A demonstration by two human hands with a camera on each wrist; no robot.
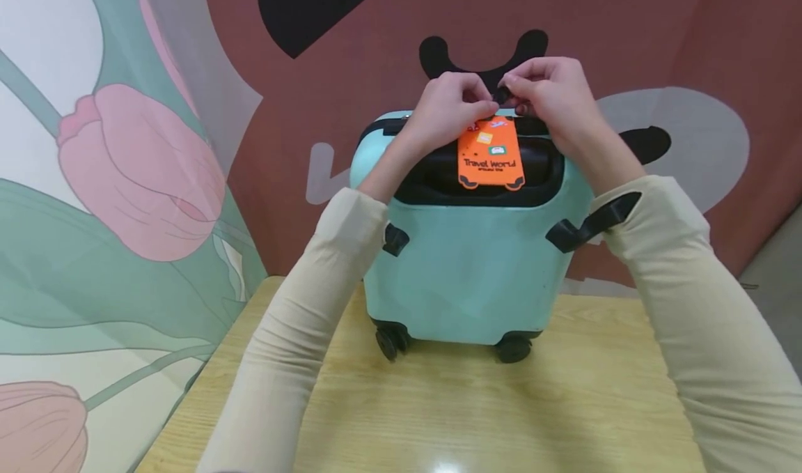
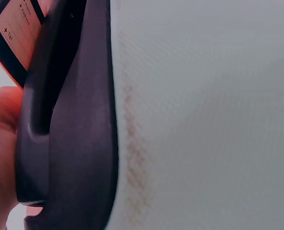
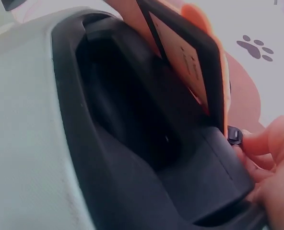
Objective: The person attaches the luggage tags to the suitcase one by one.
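Two hands meet at the far top of the case: left hand [image 1: 447, 104] and right hand [image 1: 551, 93] both w/ fingertips pinched on the small black strap [image 1: 503, 97] of an orange rubber luggage tag [image 1: 491, 154] printed "Travel World". Tag hangs down the near face, over the black plastic carry handle [image 1: 479, 177] set in its recess. Right wrist view shows right fingertips [image 3: 257, 143] at a little black buckle [image 3: 234, 135], just beside the handle end; left wrist view is mostly handle & shell, so the left grip can't be read there.

Mint-green hard-shell suitcase [image 1: 470, 264] stands upright on black wheels [image 1: 391, 340] on the light wooden table [image 1: 438, 403] (near edge well clear).

Risk, as I judge it: strap is tiny & half hidden by fingers, so a slip could drop the tag into the recess; hard pulling toward the near side could roll the case.
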